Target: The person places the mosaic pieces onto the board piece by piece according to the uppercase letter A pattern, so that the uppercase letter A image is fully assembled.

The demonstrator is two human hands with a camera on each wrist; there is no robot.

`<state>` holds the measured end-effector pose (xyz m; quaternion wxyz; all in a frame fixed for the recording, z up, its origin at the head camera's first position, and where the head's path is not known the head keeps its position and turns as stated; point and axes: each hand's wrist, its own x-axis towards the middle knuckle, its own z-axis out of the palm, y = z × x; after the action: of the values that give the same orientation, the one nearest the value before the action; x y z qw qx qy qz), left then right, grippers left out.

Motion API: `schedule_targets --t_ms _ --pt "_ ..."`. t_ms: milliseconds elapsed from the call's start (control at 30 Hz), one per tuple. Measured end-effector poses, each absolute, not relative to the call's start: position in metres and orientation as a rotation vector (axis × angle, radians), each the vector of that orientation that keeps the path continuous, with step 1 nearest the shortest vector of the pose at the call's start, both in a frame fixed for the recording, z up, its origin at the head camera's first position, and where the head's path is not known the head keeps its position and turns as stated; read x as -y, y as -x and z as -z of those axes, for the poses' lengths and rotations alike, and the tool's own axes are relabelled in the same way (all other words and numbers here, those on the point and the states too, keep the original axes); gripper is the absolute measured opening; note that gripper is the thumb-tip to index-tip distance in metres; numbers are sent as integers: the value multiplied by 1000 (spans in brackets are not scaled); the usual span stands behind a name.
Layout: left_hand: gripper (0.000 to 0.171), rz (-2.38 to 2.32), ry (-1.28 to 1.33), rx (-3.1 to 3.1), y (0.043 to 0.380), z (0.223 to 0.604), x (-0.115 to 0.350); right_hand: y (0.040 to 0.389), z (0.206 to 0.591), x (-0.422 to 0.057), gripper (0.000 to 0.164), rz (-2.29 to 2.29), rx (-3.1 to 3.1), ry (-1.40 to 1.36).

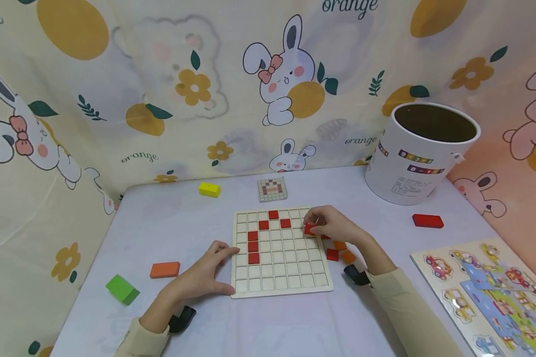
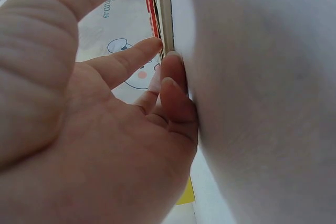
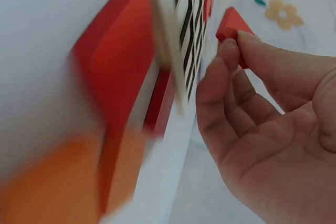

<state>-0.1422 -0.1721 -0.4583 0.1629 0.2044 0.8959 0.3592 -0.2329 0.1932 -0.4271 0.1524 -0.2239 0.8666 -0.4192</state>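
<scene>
A square wooden grid board (image 1: 286, 282) lies on the white-covered table, with several red tiles (image 1: 253, 246) set in its cells at the upper left and top. My right hand (image 1: 332, 224) pinches a red tile (image 1: 309, 228) between thumb and fingers, over the board's upper right cells. In the right wrist view that tile (image 3: 233, 22) stands tilted at the fingertips. The left hand (image 1: 205, 272) touches the board's left side, thumb at the lower corner and fingers farther up. The left wrist view shows its index finger (image 2: 131, 61) extended against the board's edge.
Loose red and orange tiles (image 1: 348, 256) lie right beside the board. Behind it is a small pattern card (image 1: 272, 189). Yellow (image 1: 209, 190), orange (image 1: 165, 270), green (image 1: 122, 289) and red (image 1: 428, 221) blocks are spread around. A white bucket (image 1: 411, 178) and picture puzzle (image 1: 451, 277) stand right.
</scene>
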Motion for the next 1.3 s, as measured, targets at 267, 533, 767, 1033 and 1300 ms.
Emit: schedule_targets --t_ms 267,533,767,1033,1300 --pt "92 -1023 -583 -2559 142 458 172 244 429 -165 17 1146 -2457 726" --pt "93 -1018 -575 -2562 142 458 172 241 429 -162 17 1057 -2544 608" --pt "93 -1020 -580 -2567 142 458 172 237 426 -162 13 1006 -2627 526" --pt "93 -1026 -601 -2560 143 459 171 228 423 -194 24 1089 -2616 536" --pt "92 -1024 -596 -2562 143 460 172 224 431 -222 34 1069 -2555 572"
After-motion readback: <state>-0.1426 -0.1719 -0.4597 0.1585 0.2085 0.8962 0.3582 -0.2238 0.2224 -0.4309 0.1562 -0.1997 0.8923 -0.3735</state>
